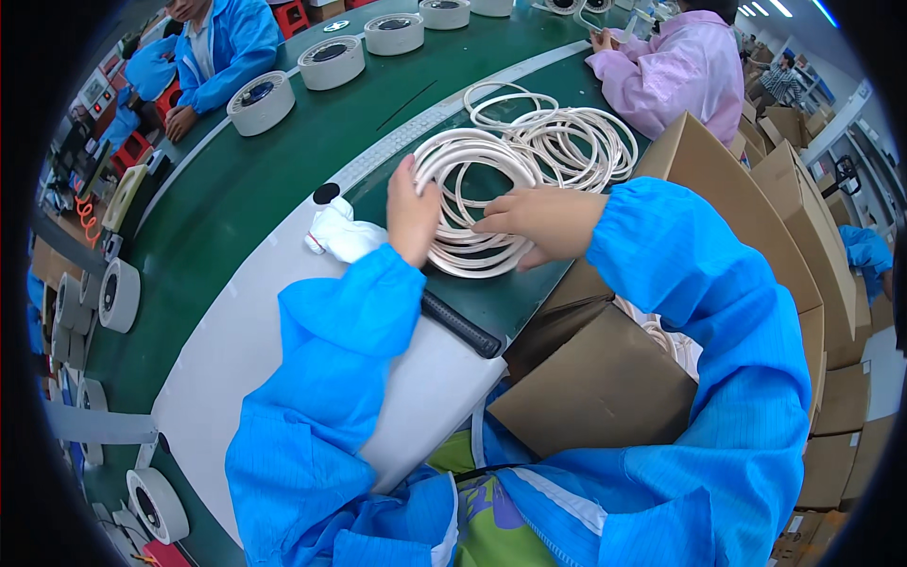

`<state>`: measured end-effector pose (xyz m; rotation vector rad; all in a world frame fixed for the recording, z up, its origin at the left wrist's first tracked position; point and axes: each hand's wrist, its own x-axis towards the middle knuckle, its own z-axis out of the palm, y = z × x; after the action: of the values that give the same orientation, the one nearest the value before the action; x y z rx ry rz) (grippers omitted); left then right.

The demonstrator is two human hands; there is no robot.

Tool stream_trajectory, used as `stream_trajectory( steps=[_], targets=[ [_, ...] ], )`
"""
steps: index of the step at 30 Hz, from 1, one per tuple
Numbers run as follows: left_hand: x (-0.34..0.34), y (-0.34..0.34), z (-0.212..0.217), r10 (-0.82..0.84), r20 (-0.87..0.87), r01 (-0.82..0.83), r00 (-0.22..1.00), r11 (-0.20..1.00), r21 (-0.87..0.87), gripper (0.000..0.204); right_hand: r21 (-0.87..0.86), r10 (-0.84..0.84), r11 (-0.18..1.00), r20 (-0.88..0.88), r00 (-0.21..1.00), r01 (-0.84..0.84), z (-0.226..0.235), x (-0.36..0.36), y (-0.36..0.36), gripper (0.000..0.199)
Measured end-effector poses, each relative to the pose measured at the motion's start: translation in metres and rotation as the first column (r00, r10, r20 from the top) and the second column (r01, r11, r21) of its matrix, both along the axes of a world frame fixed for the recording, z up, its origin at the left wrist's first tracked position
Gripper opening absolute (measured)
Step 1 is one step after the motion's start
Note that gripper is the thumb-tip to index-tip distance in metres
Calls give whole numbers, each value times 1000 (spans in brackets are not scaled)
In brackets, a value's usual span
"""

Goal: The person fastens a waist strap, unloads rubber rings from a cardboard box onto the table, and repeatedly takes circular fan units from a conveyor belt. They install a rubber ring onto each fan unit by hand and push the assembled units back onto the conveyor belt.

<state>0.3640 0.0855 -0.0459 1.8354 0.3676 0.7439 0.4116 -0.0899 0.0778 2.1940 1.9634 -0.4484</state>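
Two hands apart: left hand (414,213) against white coil's (477,142) left edge, right hand (543,222) over its right, likely keeping loops gathered; firmness of grip unclear. Coil lies on green surface (510,300).

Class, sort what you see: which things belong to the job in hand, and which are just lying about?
Likely in the job:
- left hand and right hand, at the near coil of white tubing
- looser coils behind
- perhaps the open cardboard box

Apparently just lying about:
- crumpled white fabric
- black ribbed handle
- round white units
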Motion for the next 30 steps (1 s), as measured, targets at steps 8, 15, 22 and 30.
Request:
stream_trajectory(
  steps=[8,15,22,30],
  targets=[
    [17,56,26,-322,-69,226,944,788,-573,43,187,-352,903,-196,915,387,41,92,-2,46],
    [27,92,12,-349,-75,173,934,625,-761,46,293,-296,889,-219,930,352,-4,81,48,74],
    [9,76,43,-7,-74,-55,997,604,-795,55,201,-413,887,-53,909,415,-24,56,79,68],
    [-22,81,58,-60,-151,-48,987,781,-623,53,275,-416,888,144,898,367,-14,37,86,50]
  ],
)
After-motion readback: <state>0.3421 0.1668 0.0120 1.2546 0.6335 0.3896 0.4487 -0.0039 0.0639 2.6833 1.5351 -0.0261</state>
